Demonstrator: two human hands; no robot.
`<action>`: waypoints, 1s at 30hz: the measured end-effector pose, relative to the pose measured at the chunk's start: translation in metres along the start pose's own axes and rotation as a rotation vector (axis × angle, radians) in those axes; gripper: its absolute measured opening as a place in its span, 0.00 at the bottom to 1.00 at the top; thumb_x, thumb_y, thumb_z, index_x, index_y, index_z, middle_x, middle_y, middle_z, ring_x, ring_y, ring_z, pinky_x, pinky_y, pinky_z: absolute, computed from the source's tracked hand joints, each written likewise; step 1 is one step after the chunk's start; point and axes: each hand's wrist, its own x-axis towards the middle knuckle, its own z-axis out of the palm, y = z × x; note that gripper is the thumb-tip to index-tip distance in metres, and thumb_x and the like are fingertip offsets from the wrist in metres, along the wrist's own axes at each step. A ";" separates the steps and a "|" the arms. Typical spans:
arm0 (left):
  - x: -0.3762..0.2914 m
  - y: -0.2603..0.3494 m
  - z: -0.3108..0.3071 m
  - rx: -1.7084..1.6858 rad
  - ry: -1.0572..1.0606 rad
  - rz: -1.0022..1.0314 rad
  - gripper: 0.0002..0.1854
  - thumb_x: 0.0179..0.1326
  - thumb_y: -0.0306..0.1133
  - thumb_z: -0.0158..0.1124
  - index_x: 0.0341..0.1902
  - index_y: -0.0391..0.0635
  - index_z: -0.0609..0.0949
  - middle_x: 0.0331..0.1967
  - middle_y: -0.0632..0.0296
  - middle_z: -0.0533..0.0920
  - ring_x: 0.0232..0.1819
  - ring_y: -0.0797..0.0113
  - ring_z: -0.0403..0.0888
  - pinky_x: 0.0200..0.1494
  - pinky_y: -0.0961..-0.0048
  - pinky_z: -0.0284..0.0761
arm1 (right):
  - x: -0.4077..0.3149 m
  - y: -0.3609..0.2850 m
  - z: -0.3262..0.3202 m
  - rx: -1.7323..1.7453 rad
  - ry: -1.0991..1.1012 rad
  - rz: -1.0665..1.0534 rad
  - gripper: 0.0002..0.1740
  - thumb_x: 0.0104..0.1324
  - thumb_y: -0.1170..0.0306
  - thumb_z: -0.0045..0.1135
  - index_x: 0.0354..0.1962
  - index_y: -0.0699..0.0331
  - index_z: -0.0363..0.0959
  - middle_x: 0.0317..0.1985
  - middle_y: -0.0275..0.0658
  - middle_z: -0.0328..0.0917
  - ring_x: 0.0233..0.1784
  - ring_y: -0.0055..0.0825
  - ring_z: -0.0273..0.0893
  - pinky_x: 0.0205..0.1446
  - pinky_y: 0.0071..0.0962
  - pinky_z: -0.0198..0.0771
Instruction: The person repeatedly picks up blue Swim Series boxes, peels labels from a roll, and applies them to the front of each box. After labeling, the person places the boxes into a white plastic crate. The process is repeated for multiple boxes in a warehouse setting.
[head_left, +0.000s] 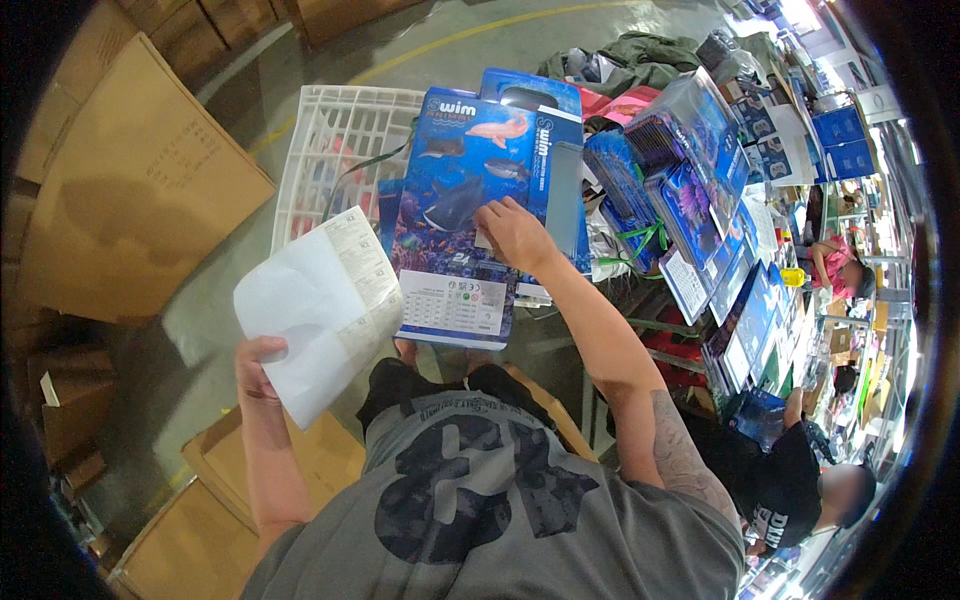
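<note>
My left hand (262, 366) grips a sheet of printed stickers (322, 307), partly peeled down to its pale backing, by its lower left edge. Fingers bent, my right hand (514, 232) is at the middle of a blue printed cardboard package (457, 172) with sea animals on it. A small pale piece (482, 238) shows under those fingers; whether they pinch it I cannot tell. The package bears a white printed panel at its near end. It lies on more blue packaging with a clear window (564, 187), over a white plastic crate (352, 112).
Stacks of blue printed packaging (682, 202), some tied with green strap, stand at the right. Large cardboard boxes (142, 187) are at the left, and open cartons (285, 465) lie by my legs. A co-worker in black (780, 480) sits at the lower right, another person (832, 262) farther off.
</note>
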 end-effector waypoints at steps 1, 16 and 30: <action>0.000 0.000 0.000 0.005 0.012 -0.018 0.40 0.45 0.24 0.62 0.69 0.32 0.75 0.56 0.44 0.86 0.54 0.43 0.88 0.62 0.50 0.86 | -0.001 -0.003 0.000 -0.038 -0.007 0.021 0.13 0.66 0.77 0.64 0.48 0.63 0.76 0.44 0.45 0.80 0.52 0.50 0.76 0.55 0.43 0.74; -0.001 0.005 0.002 -0.005 -0.068 -0.032 0.41 0.47 0.22 0.64 0.72 0.27 0.70 0.59 0.39 0.83 0.57 0.42 0.87 0.62 0.48 0.86 | -0.035 0.026 0.004 0.138 0.340 0.173 0.26 0.60 0.69 0.76 0.55 0.60 0.78 0.56 0.46 0.77 0.62 0.53 0.73 0.64 0.49 0.71; -0.010 0.004 0.045 0.073 -0.042 0.008 0.45 0.42 0.24 0.64 0.72 0.32 0.71 0.59 0.43 0.82 0.59 0.44 0.84 0.63 0.49 0.84 | -0.058 0.019 -0.016 -0.195 0.567 0.790 0.38 0.54 0.51 0.81 0.54 0.65 0.75 0.53 0.50 0.78 0.61 0.53 0.74 0.63 0.49 0.72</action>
